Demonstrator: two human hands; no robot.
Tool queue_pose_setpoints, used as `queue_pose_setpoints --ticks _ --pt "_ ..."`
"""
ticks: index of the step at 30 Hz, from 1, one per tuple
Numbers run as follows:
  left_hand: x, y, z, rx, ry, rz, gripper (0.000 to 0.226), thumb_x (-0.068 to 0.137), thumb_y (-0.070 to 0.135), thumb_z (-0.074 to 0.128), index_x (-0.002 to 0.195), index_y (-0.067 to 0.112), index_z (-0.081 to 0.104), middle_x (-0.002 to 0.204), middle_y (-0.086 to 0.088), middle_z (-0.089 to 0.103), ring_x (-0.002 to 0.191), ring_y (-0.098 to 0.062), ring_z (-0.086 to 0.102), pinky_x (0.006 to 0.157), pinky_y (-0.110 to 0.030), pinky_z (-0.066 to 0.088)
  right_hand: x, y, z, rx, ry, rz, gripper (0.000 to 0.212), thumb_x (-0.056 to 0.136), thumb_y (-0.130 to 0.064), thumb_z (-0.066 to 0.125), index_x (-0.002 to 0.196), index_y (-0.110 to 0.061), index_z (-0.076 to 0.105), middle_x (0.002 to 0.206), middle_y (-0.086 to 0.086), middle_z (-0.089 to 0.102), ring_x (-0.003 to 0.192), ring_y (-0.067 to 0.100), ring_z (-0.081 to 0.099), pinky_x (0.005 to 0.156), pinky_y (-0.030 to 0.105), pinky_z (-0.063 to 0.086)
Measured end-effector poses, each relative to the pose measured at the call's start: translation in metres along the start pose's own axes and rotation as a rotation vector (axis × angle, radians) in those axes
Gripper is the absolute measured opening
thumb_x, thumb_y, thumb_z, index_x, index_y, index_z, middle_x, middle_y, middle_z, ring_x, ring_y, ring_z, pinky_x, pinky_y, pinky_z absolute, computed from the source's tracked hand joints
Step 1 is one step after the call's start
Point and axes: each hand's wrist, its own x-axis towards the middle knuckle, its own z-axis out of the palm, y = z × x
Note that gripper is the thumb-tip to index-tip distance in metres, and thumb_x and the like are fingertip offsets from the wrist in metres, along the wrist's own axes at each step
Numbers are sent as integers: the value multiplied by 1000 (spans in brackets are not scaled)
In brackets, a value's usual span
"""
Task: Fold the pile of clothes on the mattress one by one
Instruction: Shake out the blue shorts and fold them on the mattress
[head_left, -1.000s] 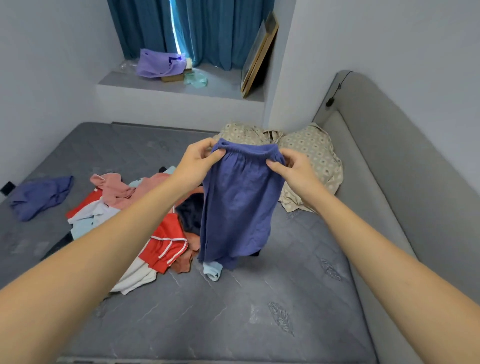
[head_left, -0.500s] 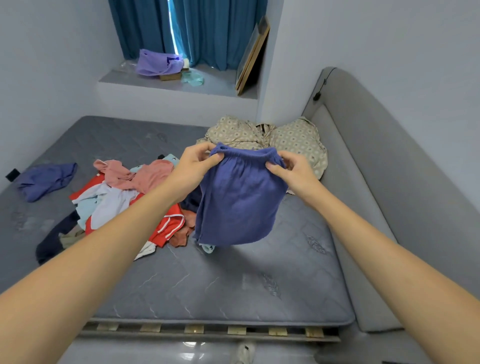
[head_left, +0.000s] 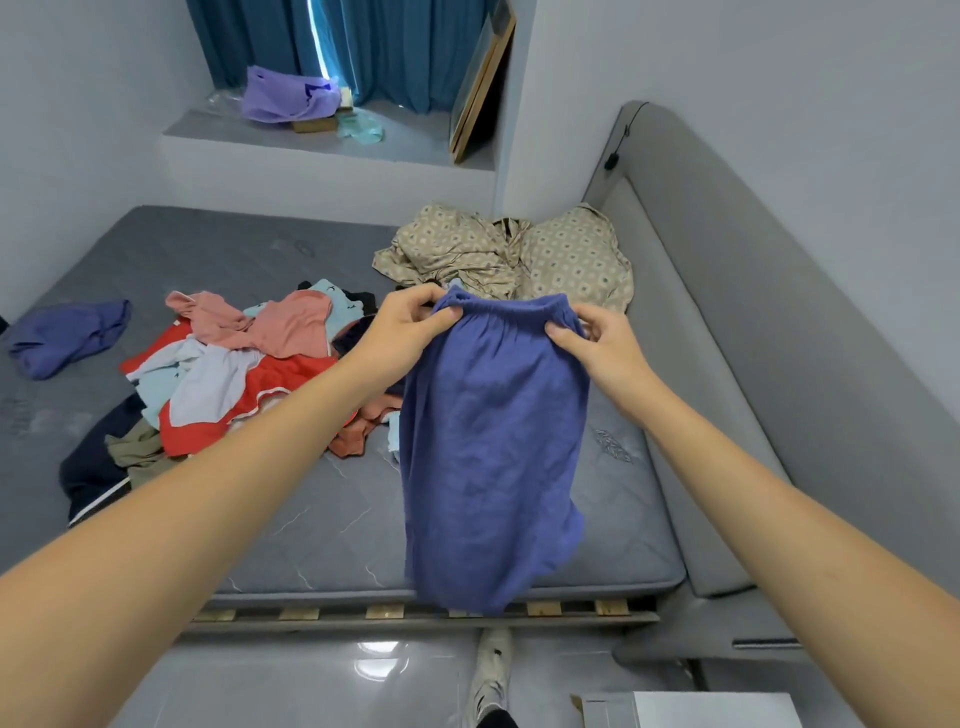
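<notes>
The soft, light shorts were pinched at the waistband by both hands, left and right; corners seemed best held.

The blue shorts are soft, matt cloth with a bunched stretchy band at the top. The grey mattress has a smooth stitched cover, and bare wood slats show under its edge. The floor is shiny grey tile, and the headboard looks like plain grey cloth.
</notes>
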Motion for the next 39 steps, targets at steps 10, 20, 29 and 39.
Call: queue_pose_setpoints --ticks 10,20,29,39 --pt "127 -192 80 133 -33 -287 18 105 23 59 102 9 69 87 -30 61 78 -20 49 72 -37 39 114 216 -7 91 -6 291 21 100 -17 68 100 4 70 96 26 72 84 19 66 76 36 51" --pt "282 -472 148 182 46 -470 19 106 17 58 91 8 66 66 8 61 58 -5 50 57 -19 39 289 509 20 47 -36 399 30 99 -13 69 99 17 65 87 27 66 82 21 59 75 37 47" --pt "354 -630 153 339 91 -536 19 100 14 63 81 11 60 61 4 44 55 -10 35 52 -26 29 357 669 76 17 -32 480 39 99 -17 69 96 21 60 84 12 57 79 18 52 70 32 42" --pt "309 -662 157 236 130 -626 36 80 40 87 92 13 67 87 1 71 78 -14 65 74 -33 54 305 712 92 -13 -74 683 30 76 -35 89 95 -19 72 97 -3 79 89 14 77 79 33 62"
